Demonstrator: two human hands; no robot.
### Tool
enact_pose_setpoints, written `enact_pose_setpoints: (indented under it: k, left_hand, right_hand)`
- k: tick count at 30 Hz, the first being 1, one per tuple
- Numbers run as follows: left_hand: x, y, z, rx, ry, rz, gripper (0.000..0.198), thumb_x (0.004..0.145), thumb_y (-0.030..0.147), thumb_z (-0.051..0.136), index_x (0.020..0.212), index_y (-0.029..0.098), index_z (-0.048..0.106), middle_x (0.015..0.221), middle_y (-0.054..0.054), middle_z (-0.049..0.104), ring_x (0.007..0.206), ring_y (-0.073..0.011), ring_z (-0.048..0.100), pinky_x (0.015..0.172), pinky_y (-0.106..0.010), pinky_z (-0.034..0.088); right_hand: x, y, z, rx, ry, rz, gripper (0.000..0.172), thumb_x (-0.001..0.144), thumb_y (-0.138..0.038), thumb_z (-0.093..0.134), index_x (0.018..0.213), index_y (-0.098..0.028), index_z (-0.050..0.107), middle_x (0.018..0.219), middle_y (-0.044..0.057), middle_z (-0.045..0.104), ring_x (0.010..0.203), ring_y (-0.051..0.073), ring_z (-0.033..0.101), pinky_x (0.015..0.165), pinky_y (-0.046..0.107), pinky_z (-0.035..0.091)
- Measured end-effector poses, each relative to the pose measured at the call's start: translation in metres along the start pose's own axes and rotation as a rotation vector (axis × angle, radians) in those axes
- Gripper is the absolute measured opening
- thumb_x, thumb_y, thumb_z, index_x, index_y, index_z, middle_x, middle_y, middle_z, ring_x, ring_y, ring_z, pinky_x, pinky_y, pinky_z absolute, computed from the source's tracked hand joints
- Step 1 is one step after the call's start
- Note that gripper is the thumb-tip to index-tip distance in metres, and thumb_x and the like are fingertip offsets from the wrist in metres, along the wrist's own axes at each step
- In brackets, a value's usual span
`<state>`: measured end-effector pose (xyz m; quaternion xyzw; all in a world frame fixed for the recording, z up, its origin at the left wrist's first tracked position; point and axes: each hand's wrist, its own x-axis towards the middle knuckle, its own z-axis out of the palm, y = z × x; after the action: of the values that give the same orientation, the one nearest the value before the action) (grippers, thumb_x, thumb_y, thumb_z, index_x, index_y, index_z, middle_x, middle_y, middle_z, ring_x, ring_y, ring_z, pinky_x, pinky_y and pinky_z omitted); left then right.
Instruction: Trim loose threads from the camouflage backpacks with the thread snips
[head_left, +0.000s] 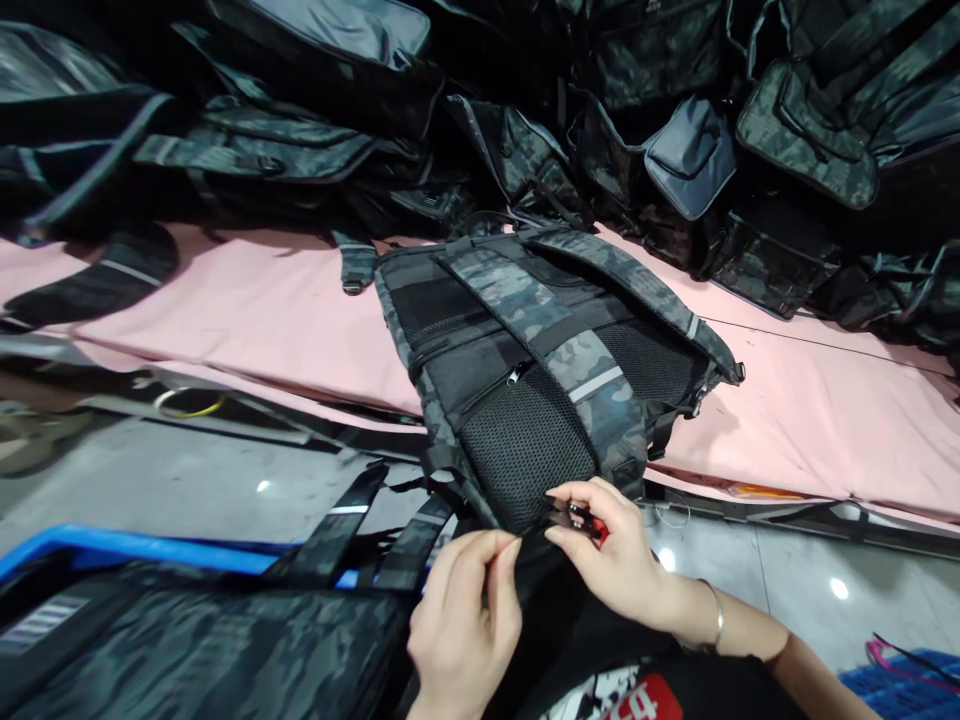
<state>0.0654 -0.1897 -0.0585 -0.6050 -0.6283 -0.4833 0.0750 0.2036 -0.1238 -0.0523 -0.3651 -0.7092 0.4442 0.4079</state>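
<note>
A camouflage backpack (525, 350) lies with its straps and black mesh back panel facing up, its lower end hanging over the edge of the pink-covered table. My right hand (611, 545) holds small thread snips (577, 518) with a red part, their blades at the bag's bottom edge. Just left of the blades, my left hand (469, 610) pinches finger and thumb together at the dark edge of the bag; what lies between the fingertips is too small to make out.
Many dark camouflage bags (292, 140) are piled along the back of the pink table (810, 420). At the lower left, a blue crate (135, 538) holds another camouflage bag (225, 640). Blue material (911, 680) shows at the lower right.
</note>
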Motion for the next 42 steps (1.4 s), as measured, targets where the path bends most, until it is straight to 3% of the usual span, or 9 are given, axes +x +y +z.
enact_pose_setpoints:
  k: [4, 10, 12, 15, 19, 22, 33, 38, 42]
  left_hand:
    - [0.009, 0.007, -0.009, -0.166, -0.241, -0.218, 0.007, 0.082, 0.02, 0.052, 0.076, 0.019, 0.056, 0.065, 0.001, 0.054, 0.054, -0.0095, 0.051, 0.055, -0.02, 0.042]
    - [0.017, -0.014, -0.02, -0.534, -0.529, -0.429, 0.027, 0.084, 0.033, 0.048, 0.06, 0.019, 0.048, 0.056, 0.002, 0.044, 0.052, -0.0107, 0.044, 0.051, -0.022, 0.038]
    - [0.014, -0.019, -0.02, -0.605, -0.52, -0.462, 0.031, 0.086, 0.033, 0.046, 0.059, 0.019, 0.048, 0.055, 0.002, 0.044, 0.053, -0.0114, 0.044, 0.053, -0.024, 0.037]
    - [0.008, -0.018, -0.018, -0.651, -0.479, -0.466, 0.027, 0.086, 0.031, 0.047, 0.063, 0.019, 0.053, 0.061, -0.001, 0.051, 0.059, -0.0133, 0.049, 0.058, -0.026, 0.039]
    - [0.002, -0.014, -0.014, -0.688, -0.43, -0.474, 0.02, 0.084, 0.028, 0.051, 0.068, 0.019, 0.058, 0.066, -0.002, 0.057, 0.064, -0.0151, 0.054, 0.062, -0.027, 0.041]
    - [0.0, -0.016, -0.011, -0.737, -0.393, -0.474, 0.019, 0.083, 0.03, 0.053, 0.069, 0.019, 0.06, 0.065, -0.002, 0.058, 0.064, -0.0161, 0.055, 0.061, -0.029, 0.043]
    - [0.0, -0.02, -0.012, -0.759, -0.404, -0.434, 0.016, 0.083, 0.026, 0.053, 0.07, 0.02, 0.061, 0.067, -0.002, 0.058, 0.065, -0.0156, 0.055, 0.061, -0.028, 0.043]
    - [-0.001, -0.022, -0.012, -0.752, -0.416, -0.432, 0.015, 0.083, 0.026, 0.054, 0.071, 0.02, 0.061, 0.068, -0.003, 0.059, 0.066, -0.0161, 0.055, 0.061, -0.029, 0.043]
    - [-0.005, -0.025, -0.012, -0.899, -0.412, -0.41, 0.018, 0.083, 0.028, 0.053, 0.068, 0.021, 0.057, 0.065, -0.002, 0.054, 0.064, -0.016, 0.053, 0.06, -0.031, 0.043]
  right_hand:
    - [0.003, 0.006, 0.009, -0.015, 0.084, -0.075, 0.024, 0.076, -0.011, 0.059, 0.099, -0.02, 0.062, 0.082, 0.001, 0.059, 0.067, 0.011, 0.056, 0.061, 0.021, 0.049]
    - [0.006, 0.003, 0.011, -0.026, 0.119, -0.061, 0.018, 0.077, -0.013, 0.057, 0.092, -0.02, 0.063, 0.079, 0.001, 0.06, 0.062, 0.01, 0.054, 0.056, 0.02, 0.047]
    - [0.006, 0.0, 0.007, 0.019, 0.091, 0.006, 0.016, 0.076, -0.018, 0.062, 0.092, -0.02, 0.063, 0.081, 0.001, 0.06, 0.065, 0.011, 0.054, 0.059, 0.021, 0.047]
    - [0.001, -0.004, -0.004, 0.213, -0.034, 0.154, 0.029, 0.075, -0.028, 0.068, 0.102, -0.02, 0.061, 0.088, 0.002, 0.058, 0.073, 0.011, 0.053, 0.065, 0.023, 0.046]
    - [-0.011, -0.001, -0.02, 0.622, -0.306, 0.418, 0.032, 0.085, -0.043, 0.057, 0.101, -0.016, 0.06, 0.066, -0.004, 0.043, 0.05, 0.005, 0.037, 0.044, 0.017, 0.032]
    - [-0.018, 0.006, -0.021, 0.825, -0.435, 0.573, 0.03, 0.083, -0.043, 0.061, 0.092, -0.014, 0.061, 0.057, -0.008, 0.036, 0.041, 0.002, 0.026, 0.038, 0.017, 0.02]
    - [-0.013, 0.02, -0.008, 0.976, -0.475, 0.724, 0.032, 0.082, -0.041, 0.062, 0.08, -0.009, 0.063, 0.045, -0.011, 0.028, 0.038, 0.002, 0.016, 0.037, 0.018, 0.01]
    - [-0.01, 0.025, -0.005, 0.988, -0.483, 0.721, 0.032, 0.082, -0.041, 0.063, 0.078, -0.01, 0.063, 0.044, -0.011, 0.028, 0.038, 0.001, 0.015, 0.037, 0.019, 0.009]
    - [-0.01, 0.03, -0.002, 0.979, -0.463, 0.692, 0.032, 0.08, -0.041, 0.064, 0.078, -0.009, 0.064, 0.044, -0.01, 0.029, 0.038, 0.002, 0.016, 0.038, 0.019, 0.01]
